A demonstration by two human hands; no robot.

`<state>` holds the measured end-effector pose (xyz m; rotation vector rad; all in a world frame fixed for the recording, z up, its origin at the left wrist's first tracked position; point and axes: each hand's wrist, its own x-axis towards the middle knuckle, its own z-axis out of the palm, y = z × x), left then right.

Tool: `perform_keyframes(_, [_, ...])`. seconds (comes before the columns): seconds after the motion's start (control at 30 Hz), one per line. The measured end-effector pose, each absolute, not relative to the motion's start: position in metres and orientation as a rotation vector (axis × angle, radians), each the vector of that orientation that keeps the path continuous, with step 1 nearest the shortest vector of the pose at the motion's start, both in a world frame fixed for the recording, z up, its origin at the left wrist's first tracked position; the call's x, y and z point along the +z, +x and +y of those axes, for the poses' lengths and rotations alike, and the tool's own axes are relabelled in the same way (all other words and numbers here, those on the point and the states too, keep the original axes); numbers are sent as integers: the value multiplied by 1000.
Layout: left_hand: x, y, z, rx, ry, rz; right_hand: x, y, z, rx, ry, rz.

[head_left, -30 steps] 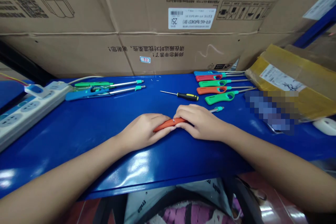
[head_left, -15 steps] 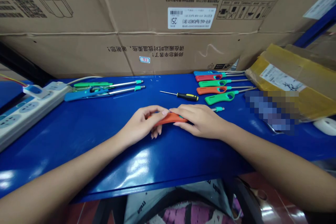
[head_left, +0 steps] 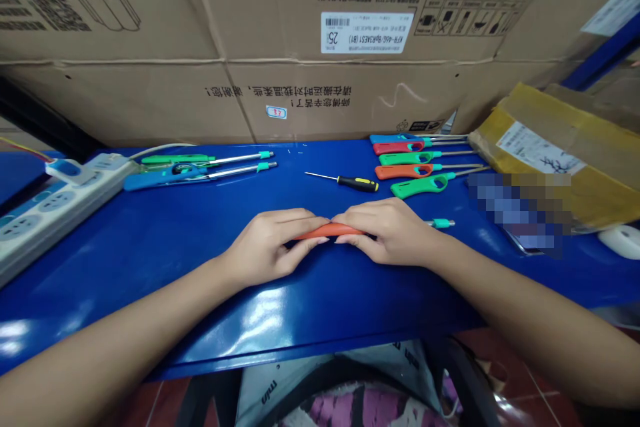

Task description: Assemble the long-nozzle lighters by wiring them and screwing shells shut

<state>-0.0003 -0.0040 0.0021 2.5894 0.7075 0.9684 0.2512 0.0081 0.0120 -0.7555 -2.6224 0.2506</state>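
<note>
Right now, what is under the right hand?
Under the right hand is an orange lighter; its body shows on one side, a teal tip on the other. The middle is covered.

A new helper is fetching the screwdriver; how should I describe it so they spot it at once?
On the blue table, in front of the cardboard, look just left of the five lighters. The screwdriver lies there, thin shaft pointing left. Its black-and-yellow handle sets it apart from the blue, red, green and orange lighters.

Held orange lighter [head_left: 336, 231] partly behind fingers [head_left: 297, 223]; phone-like object [head_left: 523, 217] pixelated; power strip [head_left: 59, 217] cut by left edge.
</note>
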Motion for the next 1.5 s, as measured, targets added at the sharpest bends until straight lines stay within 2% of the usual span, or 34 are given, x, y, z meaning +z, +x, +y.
perform_keyframes(0.43, [10,-12,11,1027,2528,799,31,279,19,93,-1037,-2690])
perform_keyframes(0.77, [2,-19,26,984,2580,880,33,279,22,93,-1259,-2697])
perform_keyframes(1.03, [4,-16,19,949,2584,819,28,279,25,250,-969,-2676])
perform_keyframes(1.2, [6,-11,14,964,2520,862,27,279,24,222,-1024,-2652])
perform_keyframes(1.33, [4,-6,11,960,2267,983,21,271,20,277,-1043,-2626])
perform_keyframes(1.5, [5,9,0,933,1580,1079,14,261,13,353,-851,-2648])
